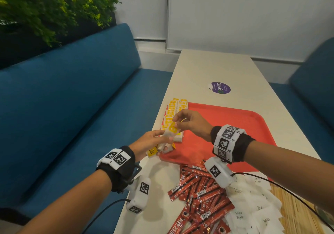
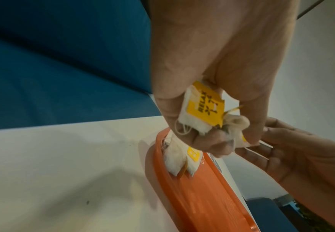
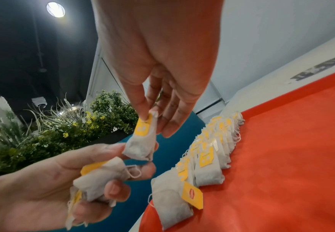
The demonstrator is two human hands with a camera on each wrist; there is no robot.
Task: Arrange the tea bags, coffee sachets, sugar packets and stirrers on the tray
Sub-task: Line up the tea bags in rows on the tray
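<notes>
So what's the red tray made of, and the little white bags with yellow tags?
The tray looks like hard plastic: smooth, evenly red, with a moulded raised rim. The tea bags look like thin, soft filter paper, crumpling in the left hand; their yellow tags seem to be printed card, on strings.

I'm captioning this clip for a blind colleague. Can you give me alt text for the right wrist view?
The right hand pinches one tea bag by its yellow tag, lifting it from a bunch of tea bags gripped in the left hand. To the right, a row of tea bags lies along the edge of a red tray; green plants stand behind.
</notes>
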